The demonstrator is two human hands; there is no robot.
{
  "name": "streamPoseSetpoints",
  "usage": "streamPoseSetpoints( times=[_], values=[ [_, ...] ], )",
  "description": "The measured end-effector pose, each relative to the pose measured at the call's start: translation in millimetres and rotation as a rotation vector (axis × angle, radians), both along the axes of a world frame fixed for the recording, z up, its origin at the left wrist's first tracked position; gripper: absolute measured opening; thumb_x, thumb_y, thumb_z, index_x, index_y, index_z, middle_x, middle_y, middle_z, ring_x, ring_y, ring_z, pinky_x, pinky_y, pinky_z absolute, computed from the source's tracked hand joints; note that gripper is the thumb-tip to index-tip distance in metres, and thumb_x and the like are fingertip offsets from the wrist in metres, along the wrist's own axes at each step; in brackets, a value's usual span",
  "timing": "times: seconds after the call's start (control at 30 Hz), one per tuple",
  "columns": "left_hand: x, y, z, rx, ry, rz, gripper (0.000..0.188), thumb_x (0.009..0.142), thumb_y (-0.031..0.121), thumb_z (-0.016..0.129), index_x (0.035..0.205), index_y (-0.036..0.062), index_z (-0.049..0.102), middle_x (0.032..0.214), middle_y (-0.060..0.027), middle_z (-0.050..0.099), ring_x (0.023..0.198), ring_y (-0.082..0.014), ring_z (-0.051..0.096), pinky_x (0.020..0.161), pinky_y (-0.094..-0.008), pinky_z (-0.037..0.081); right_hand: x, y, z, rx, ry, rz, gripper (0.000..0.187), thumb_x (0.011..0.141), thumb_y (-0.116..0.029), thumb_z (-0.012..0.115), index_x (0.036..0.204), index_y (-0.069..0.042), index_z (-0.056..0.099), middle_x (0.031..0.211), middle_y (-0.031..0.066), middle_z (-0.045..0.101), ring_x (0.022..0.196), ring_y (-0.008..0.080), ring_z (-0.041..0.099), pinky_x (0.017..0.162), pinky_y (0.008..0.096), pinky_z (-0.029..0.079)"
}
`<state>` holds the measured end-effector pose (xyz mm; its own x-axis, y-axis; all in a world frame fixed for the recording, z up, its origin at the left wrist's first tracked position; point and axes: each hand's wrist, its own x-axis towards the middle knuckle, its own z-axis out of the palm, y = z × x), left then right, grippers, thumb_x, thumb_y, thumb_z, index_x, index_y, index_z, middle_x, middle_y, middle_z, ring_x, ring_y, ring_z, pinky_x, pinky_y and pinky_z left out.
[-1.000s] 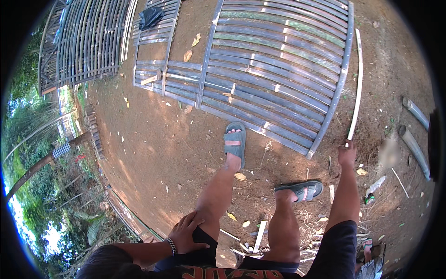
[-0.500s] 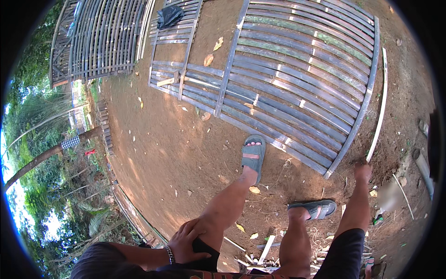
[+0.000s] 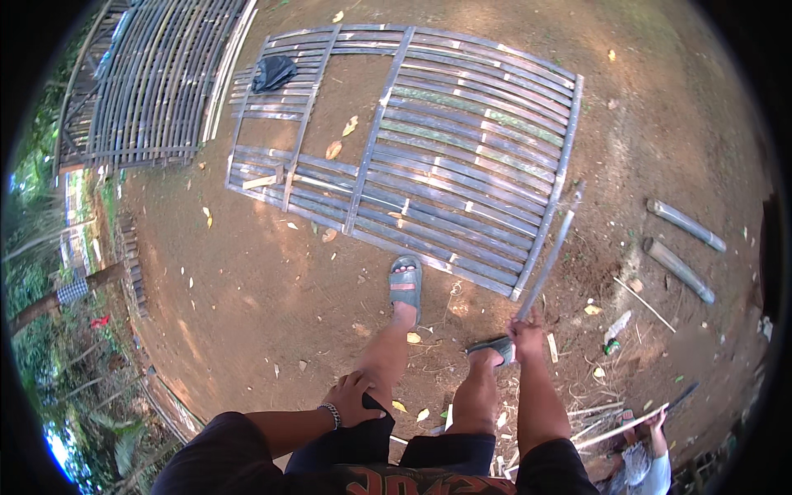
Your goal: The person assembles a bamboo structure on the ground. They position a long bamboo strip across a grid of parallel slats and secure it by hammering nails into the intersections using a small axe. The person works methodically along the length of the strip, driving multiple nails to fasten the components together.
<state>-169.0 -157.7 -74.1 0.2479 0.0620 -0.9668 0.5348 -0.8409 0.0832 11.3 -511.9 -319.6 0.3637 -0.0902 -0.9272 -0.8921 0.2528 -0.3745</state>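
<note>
My right hand [image 3: 526,334] is closed around the near end of a long, thin bamboo slat [image 3: 546,274]. Grey along most of its length, the slat slants away beside the right edge of a bamboo panel [image 3: 462,157]. That panel lies flat on the ground, its split strips fixed across longer rails, with an open gap toward its left part. My left hand [image 3: 353,399], a bracelet at its wrist, rests on my left knee with its fingers spread and nothing in them. My sandalled feet [image 3: 404,285] stand near the panel's front edge.
A black plastic bag [image 3: 274,73] and a small wood piece [image 3: 261,181] lie on the panel. Two bamboo poles [image 3: 686,224] are at right. Another person [image 3: 648,462] holds a long strip [image 3: 623,426] at lower right. A slatted bamboo structure [image 3: 161,82] stands far left.
My right hand has drawn the slat closer to my right foot, and its grey side now shows. The view has shifted right, bringing another person into sight. My left hand stays on my knee.
</note>
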Motion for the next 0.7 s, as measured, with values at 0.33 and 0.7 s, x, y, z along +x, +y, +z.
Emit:
streamPoseSetpoints(
  times=[0.33,0.7],
  values=[
    [37,51,-16,-0.186,-0.148,-0.104,0.076,0.080,0.049,0.082,0.137,0.0032,0.059,0.137,-0.0247,0.061,0.131,-0.0386,0.056,0.114,-0.0431,0.042,-80,58,197,0.307,0.083,-0.063,0.037,0.101,-0.007,0.063,0.137,-0.011,0.053,0.122,0.0015,0.069,0.101,0.0175,0.070,0.086,0.0355,0.057],
    [171,-8,-17,-0.684,-0.291,0.162,0.064,0.101,0.044,0.066,0.145,-0.0002,0.049,0.140,-0.0184,0.061,0.123,-0.0312,0.064,0.101,-0.0409,0.052,-139,122,299,0.366,-0.247,-0.049,0.040,0.094,0.003,0.069,0.131,-0.006,0.059,0.111,0.0009,0.068,0.102,0.0141,0.069,0.088,0.0296,0.057]
  ],
)
